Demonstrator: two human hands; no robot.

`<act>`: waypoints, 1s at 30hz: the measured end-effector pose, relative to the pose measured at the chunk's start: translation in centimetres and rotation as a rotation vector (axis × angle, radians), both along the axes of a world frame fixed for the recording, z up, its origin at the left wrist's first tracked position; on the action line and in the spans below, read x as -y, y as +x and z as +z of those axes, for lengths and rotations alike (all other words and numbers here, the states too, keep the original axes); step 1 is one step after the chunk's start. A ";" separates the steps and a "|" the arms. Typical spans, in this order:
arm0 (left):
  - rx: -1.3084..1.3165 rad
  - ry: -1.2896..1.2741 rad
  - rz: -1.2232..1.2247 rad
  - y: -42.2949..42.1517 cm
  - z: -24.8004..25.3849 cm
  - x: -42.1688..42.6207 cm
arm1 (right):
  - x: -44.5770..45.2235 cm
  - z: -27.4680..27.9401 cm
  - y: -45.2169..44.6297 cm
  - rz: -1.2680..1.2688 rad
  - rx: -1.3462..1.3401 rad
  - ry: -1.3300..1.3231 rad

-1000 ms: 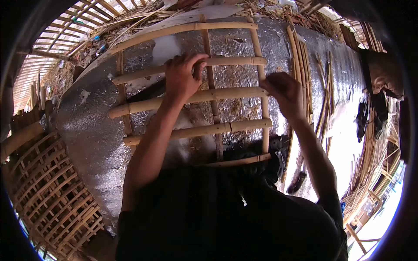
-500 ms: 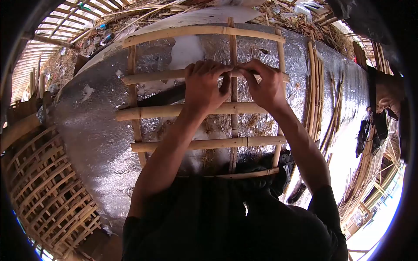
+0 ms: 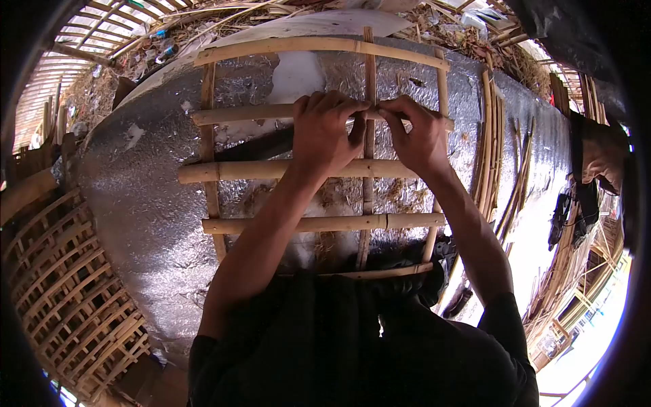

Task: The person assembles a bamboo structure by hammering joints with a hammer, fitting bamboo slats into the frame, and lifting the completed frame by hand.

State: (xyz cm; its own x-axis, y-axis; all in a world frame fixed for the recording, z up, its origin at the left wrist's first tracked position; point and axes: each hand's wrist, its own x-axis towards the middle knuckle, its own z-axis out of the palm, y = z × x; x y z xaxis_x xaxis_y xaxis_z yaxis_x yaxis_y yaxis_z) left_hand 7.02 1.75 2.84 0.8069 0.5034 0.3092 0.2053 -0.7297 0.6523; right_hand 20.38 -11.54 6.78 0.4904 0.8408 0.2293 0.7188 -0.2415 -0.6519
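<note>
A bamboo frame (image 3: 271, 169) of several crosswise slats over three lengthwise strips lies before me. My left hand (image 3: 327, 132) is closed over its second bamboo slat (image 3: 244, 113) from the far end, left of the middle strip (image 3: 369, 149). On the other side of that strip, my right hand (image 3: 418, 134) is closed on the same slat. The thumb and forefinger tips of both hands almost meet where slat and strip cross. Whether something small sits between the fingertips cannot be made out.
Under the frame is a silvery foil-like sheet (image 3: 149, 230). Bamboo strips (image 3: 489, 142) lie to the right, and a woven bamboo lattice (image 3: 74, 292) stands at lower left. Scraps and litter (image 3: 468, 37) line the far edge. Another person's hand (image 3: 600, 159) shows at far right.
The view has shifted slightly, moving the frame and hands a little to the right in the picture. Both hands keep nearly the same hold at the crossing.
</note>
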 end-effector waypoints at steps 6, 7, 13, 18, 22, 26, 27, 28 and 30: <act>-0.014 0.027 0.008 0.1 -0.1 0.0 | 0.0 0.5 -0.5 -0.022 0.083 -0.039; -0.008 0.032 0.016 0.3 0.0 0.1 | 0.1 0.4 -0.5 -0.020 0.079 -0.033; 0.075 -0.128 -0.039 1.3 -0.3 0.4 | 0.2 -0.3 -0.2 -0.007 0.091 0.003; 0.130 -0.114 -0.036 1.1 0.0 0.7 | 0.0 0.0 -0.2 0.028 0.095 0.052; 0.152 -0.029 -0.025 1.5 -1.1 0.4 | 0.0 -0.3 0.0 0.083 0.112 0.102; 0.072 0.153 -0.001 1.6 -1.0 0.6 | 0.4 -1.2 0.0 0.030 0.163 0.053; 0.072 0.171 0.002 1.7 -1.0 0.7 | 0.1 -1.0 -0.1 0.015 0.163 0.057; 0.063 0.184 0.002 1.4 -1.1 0.9 | 0.3 -1.0 -0.4 -0.002 0.152 0.056; 0.094 0.057 -0.022 1.8 -1.4 0.6 | 0.4 -1.1 -0.1 0.007 0.162 0.026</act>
